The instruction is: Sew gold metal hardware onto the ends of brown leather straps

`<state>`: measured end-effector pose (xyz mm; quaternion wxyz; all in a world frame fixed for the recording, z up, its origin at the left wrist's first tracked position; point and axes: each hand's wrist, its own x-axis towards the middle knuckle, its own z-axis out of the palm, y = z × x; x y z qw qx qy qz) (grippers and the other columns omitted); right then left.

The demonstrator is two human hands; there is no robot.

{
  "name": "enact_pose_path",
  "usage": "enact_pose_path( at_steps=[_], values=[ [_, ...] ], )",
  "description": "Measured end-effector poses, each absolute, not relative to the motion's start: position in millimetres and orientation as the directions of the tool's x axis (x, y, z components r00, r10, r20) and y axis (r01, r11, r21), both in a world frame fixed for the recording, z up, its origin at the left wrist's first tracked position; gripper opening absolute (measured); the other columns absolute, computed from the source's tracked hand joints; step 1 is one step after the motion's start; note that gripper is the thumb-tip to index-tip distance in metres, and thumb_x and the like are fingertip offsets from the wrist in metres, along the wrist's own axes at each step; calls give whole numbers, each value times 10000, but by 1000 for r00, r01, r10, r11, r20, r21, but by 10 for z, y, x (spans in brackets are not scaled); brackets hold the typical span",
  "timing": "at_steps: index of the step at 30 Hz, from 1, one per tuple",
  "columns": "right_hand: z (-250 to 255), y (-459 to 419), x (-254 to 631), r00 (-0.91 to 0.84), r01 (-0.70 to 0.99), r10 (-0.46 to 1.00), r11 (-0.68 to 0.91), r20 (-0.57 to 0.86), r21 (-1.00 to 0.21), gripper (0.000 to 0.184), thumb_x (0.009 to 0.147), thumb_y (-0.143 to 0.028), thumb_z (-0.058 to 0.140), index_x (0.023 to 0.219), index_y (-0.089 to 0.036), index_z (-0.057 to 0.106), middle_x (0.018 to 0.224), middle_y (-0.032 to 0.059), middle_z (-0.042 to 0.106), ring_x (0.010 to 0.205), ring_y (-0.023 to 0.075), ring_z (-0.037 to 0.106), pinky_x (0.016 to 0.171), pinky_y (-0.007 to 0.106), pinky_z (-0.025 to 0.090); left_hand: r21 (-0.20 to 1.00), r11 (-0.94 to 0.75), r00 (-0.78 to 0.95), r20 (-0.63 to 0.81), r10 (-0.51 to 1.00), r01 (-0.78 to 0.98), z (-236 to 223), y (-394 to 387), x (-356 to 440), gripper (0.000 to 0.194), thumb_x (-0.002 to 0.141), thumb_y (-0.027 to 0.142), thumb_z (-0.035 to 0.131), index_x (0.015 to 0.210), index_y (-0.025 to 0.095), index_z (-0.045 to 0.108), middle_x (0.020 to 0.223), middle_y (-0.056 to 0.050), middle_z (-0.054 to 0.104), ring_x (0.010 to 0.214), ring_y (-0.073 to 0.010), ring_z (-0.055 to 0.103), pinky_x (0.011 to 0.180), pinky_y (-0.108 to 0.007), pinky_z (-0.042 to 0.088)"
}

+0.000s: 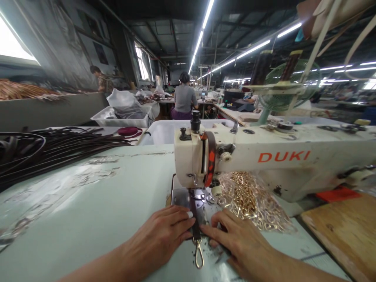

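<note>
A narrow dark brown strap (195, 224) runs lengthwise under the head of the sewing machine (188, 160). At its near end hangs a gold-coloured snap hook (199, 256), lying over the table's edge of the metal plate. My left hand (166, 235) is closed at the strap's left side, fingertips pressed on it; one finger has a white wrap on its tip. From the right, my right hand (239, 237) touches the strap's edge with a stretched index finger, its other fingers loosely bent and apart. The needle area is partly hidden behind the machine head.
A clear bag of gold-coloured hooks (249, 199) lies right of the needle area, beneath the machine arm. Dark straps (73, 145) are heaped at left. A wooden board (343, 231) sits at right. Beyond a white bin (164, 127), a person (184, 96) sits facing away.
</note>
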<state>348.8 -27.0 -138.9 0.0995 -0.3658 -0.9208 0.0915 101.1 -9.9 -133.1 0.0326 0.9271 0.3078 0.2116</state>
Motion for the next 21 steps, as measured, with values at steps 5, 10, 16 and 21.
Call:
enact_pose_path(
  at_steps=[5, 10, 16, 21],
  values=[
    [-1385, -242, 3487, -713, 654, 689, 721, 131, -230, 412, 872, -180, 476, 1262, -304, 438, 1066, 43, 547, 957, 227, 519, 678, 347, 496, 198, -851, 711, 475, 517, 486, -1351, 88, 1017, 251, 948, 218, 448, 1103, 184, 642, 1026, -60, 693, 980, -181, 635, 876, -298, 534],
    [-1401, -212, 3486, -731, 639, 661, 750, 171, -171, 451, 803, -137, 518, 1229, -273, 466, 1018, 52, 565, 885, 224, 541, 584, 295, 469, 162, -885, 753, 472, 458, 436, -1316, 301, 971, 257, 962, 214, 411, 1068, 184, 643, 982, -80, 699, 997, -182, 632, 884, -305, 518],
    [-1478, -178, 3500, -735, 635, 646, 763, 206, -124, 469, 769, -141, 550, 1216, -268, 483, 992, 46, 576, 845, 219, 558, 500, 253, 414, 154, -891, 756, 480, 446, 428, -1270, 443, 938, 231, 962, 199, 418, 1057, 175, 627, 950, -67, 693, 910, -159, 646, 824, -276, 521],
    [-1435, -191, 3478, -727, 640, 653, 757, 211, -134, 433, 784, -145, 548, 1201, -255, 503, 979, 44, 582, 836, 212, 560, 517, 261, 428, 137, -856, 727, 471, 500, 499, -1360, 503, 938, 259, 974, 249, 393, 1018, 187, 640, 935, -57, 692, 852, -165, 652, 791, -283, 530]
  ],
)
